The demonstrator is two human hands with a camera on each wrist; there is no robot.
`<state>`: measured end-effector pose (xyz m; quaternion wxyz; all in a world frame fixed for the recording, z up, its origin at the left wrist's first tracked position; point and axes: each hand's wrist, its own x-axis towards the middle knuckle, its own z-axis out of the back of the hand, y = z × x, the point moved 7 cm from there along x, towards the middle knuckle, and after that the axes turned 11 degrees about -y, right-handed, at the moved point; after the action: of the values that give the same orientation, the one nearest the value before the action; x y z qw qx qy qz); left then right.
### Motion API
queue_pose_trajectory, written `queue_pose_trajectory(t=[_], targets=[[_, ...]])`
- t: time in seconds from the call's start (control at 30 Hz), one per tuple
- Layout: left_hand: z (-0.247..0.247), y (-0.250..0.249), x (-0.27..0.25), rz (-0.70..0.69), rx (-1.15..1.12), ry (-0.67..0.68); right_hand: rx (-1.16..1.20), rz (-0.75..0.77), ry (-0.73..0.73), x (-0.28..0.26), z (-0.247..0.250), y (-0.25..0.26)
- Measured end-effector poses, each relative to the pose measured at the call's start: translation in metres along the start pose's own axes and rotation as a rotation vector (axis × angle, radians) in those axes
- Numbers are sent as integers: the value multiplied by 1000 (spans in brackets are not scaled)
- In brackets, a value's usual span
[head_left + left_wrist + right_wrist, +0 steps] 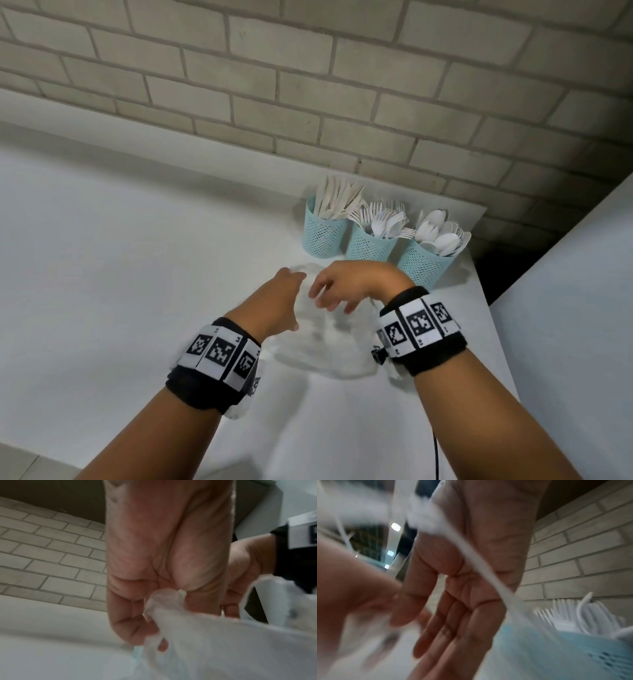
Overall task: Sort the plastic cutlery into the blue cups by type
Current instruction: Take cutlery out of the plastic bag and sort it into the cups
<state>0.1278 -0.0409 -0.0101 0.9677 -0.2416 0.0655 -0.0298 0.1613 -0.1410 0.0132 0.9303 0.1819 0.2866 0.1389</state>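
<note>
Three blue mesh cups stand in a row at the back right of the white table (120, 257). The left cup (322, 236) holds knives (337, 200), the middle cup (370, 245) forks (385, 219), the right cup (423, 265) spoons (442, 233). In front of them a clear plastic bag (325, 339) lies crumpled on the table. My left hand (284, 291) grips the bag's top; its curled fingers (137, 622) bunch the plastic bag (214, 642). My right hand (342, 284) hovers over the bag, fingers (462, 615) loose, and the bag's edge (471, 550) crosses the palm. I see no loose cutlery on the table.
A brick wall (308, 85) runs right behind the cups. The table's right edge (479, 274) falls off close to the spoon cup, with a dark gap and another white surface (565, 325) beyond. A black cable (435, 455) hangs under my right forearm.
</note>
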Motion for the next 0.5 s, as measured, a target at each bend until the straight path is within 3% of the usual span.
queue_pose_trajectory(t=[0.13,0.3,0.5], targets=[[-2,12,-4,7,46,-22,-264,-12,-84,1,-15,-33],[-7,22,-9,34,47,60,-202,-45,-120,-4,-17,-56],[-15,26,-6,58,64,86,-199,-22,-114,-8,-21,-41]])
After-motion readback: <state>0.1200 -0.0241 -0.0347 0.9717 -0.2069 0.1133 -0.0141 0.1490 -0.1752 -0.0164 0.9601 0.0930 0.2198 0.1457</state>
